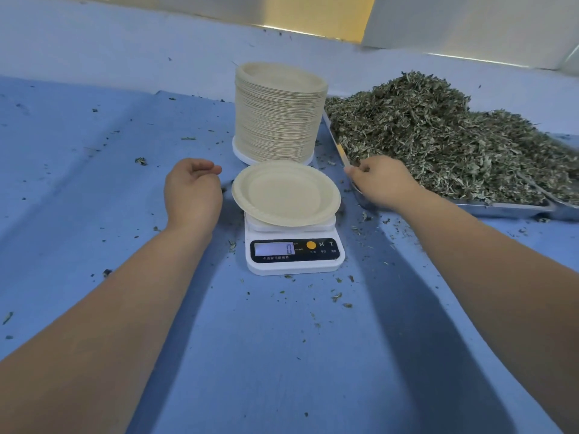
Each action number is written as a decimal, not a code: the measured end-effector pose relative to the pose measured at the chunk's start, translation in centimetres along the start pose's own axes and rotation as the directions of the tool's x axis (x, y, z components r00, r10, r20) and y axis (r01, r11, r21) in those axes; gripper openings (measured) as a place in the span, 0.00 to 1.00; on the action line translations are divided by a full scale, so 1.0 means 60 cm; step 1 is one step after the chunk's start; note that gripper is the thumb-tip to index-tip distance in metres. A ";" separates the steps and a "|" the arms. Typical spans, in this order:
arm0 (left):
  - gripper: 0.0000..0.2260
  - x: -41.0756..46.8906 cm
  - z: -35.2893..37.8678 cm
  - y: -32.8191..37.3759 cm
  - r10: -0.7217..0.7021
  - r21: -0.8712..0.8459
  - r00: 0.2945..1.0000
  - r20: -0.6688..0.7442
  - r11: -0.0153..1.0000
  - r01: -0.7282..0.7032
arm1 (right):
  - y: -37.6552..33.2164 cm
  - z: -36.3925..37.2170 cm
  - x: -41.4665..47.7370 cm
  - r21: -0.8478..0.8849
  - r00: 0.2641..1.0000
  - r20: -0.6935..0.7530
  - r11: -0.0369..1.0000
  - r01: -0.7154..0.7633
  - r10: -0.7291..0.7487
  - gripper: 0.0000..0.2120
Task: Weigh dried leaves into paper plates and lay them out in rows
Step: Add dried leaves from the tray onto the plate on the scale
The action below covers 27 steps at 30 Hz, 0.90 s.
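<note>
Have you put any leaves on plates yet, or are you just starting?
Just starting. Done: an empty plate sits on the scale, which reads 0. In hand: the right hand is at the leaves; the left hand holds nothing. Left: filling, weighing and rows; no filled plates show, and the stack is tall.

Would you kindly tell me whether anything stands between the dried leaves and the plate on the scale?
Nothing visible blocks it. Only the tray rim lies between the dried leaves and the plate; the right hand is at that rim.
</note>
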<state>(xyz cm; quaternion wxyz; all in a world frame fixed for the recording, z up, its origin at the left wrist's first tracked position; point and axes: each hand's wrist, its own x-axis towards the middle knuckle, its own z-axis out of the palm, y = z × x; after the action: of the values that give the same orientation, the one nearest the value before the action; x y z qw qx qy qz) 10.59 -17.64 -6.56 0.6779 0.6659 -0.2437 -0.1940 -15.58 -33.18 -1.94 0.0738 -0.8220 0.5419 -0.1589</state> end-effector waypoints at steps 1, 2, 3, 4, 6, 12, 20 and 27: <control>0.13 0.000 0.001 -0.001 0.001 0.003 1.000 0.001 1.000 -0.001 | 0.004 -0.007 0.004 0.049 1.000 -0.017 0.999 -0.025 0.025 0.23; 0.13 0.001 0.001 -0.001 0.001 0.010 1.000 0.000 1.000 -0.001 | 0.008 -0.015 0.007 0.078 0.998 -0.045 0.996 -0.041 0.045 0.22; 0.13 0.001 0.002 -0.001 0.000 0.017 1.000 -0.001 1.000 0.000 | 0.011 -0.021 0.009 0.098 0.995 -0.088 0.994 -0.046 0.055 0.21; 0.13 0.001 0.002 -0.002 -0.001 0.019 1.000 0.000 1.000 0.001 | 0.015 -0.025 0.010 0.125 0.987 -0.146 0.991 -0.050 0.068 0.20; 0.13 0.001 0.002 -0.002 -0.006 0.016 1.000 0.006 1.000 0.006 | 0.020 -0.026 0.011 0.197 0.968 -0.231 0.979 -0.052 0.098 0.19; 0.14 -0.003 0.001 0.001 -0.010 0.012 1.000 0.010 1.000 0.010 | 0.013 -0.016 0.008 0.144 0.965 -0.252 0.989 -0.033 0.069 0.19; 0.14 -0.007 0.000 0.003 0.008 0.016 1.000 0.017 1.000 -0.009 | 0.010 -0.033 0.012 0.154 0.939 -0.335 0.988 -0.021 0.072 0.19; 0.14 -0.010 0.001 0.004 0.026 0.016 0.999 0.028 1.000 -0.026 | -0.001 -0.039 -0.002 0.148 0.914 -0.396 0.989 -0.028 0.085 0.18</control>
<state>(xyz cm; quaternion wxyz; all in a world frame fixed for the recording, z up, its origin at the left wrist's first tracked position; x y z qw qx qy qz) 10.07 -17.35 -6.39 0.6716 0.6653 -0.2632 -0.1923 -16.36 -32.91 0.27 0.0228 -0.7488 0.5566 -0.3592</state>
